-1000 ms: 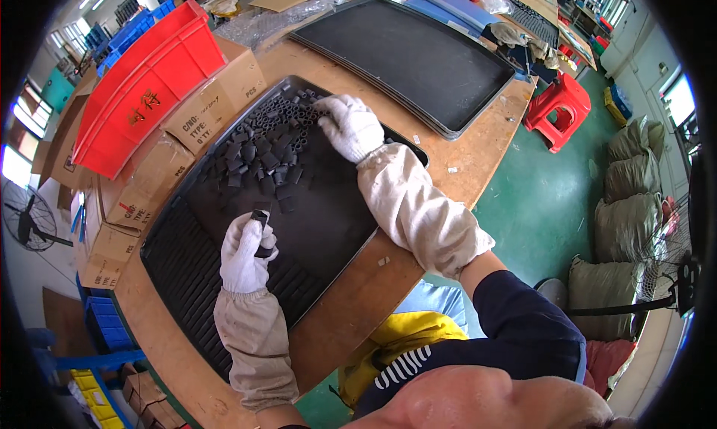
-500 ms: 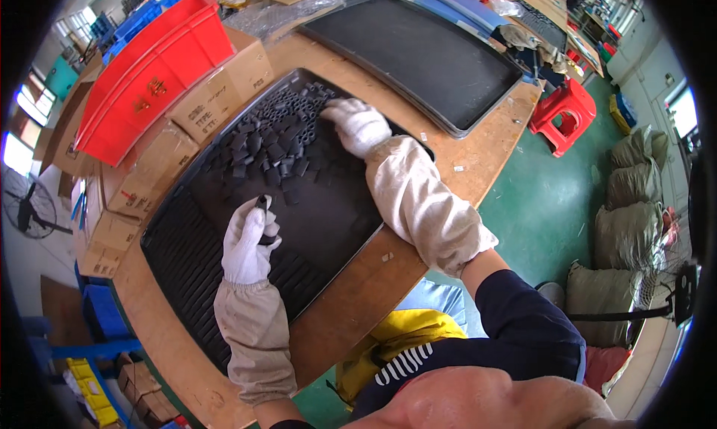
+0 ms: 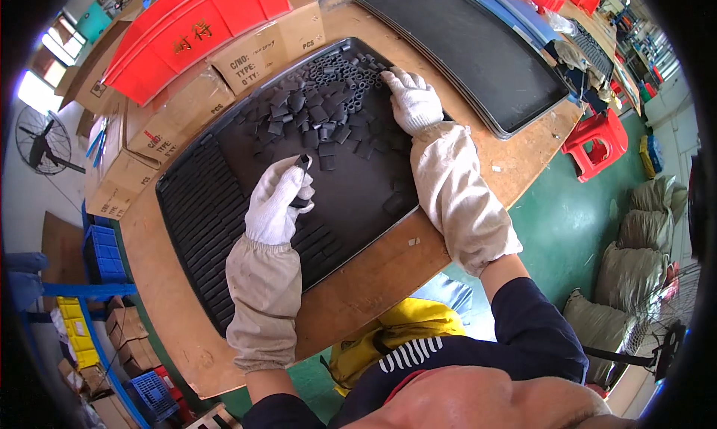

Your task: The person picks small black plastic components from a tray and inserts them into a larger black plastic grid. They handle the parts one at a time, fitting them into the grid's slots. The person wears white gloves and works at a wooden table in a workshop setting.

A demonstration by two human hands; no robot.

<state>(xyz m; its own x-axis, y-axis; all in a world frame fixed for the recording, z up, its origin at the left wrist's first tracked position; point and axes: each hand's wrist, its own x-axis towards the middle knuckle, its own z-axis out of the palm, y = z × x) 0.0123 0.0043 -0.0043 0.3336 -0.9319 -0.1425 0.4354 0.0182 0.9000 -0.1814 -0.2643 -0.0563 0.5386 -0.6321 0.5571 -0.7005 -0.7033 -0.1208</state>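
On the table lies a large black tray. Its far part holds a loose heap of small black tubes and flat-looking black pieces; rows of black pieces line its left side. My left hand, in a white glove, is closed over the tray's middle. A small black tube sticks up from its fingertips, and something dark also shows lower in the grip. My gloved right hand rests at the heap's right edge, fingers bent together, fingertips at the tubes. Whatever they pinch is hidden.
Stacked empty-looking black trays lie at the far right of the wooden table. Cardboard boxes and a red bin border the left. A red stool and grey sacks stand on the right.
The whole view has shifted, so the tray and table sit higher and further right. My left hand still grips the black tube; my right hand stays by the heap's right edge.
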